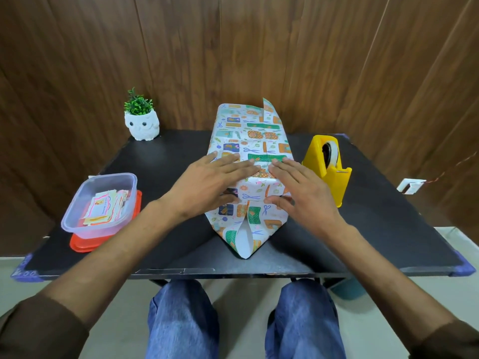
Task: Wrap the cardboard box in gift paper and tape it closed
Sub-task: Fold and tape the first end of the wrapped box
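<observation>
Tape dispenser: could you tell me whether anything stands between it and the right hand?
Nothing visible does. The right hand lies flat on the gift paper, and the tape dispenser stands just beside it on the table, with nothing between them.

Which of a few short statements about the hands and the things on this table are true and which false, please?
1. The left hand and the right hand lie flat on the gift paper. True.
2. The tape dispenser stands left of the paper. False: it stands to its right.
3. The owl planter sits at the far left corner of the table. True.
4. The clear container is empty. False: it holds paper slips.
</observation>
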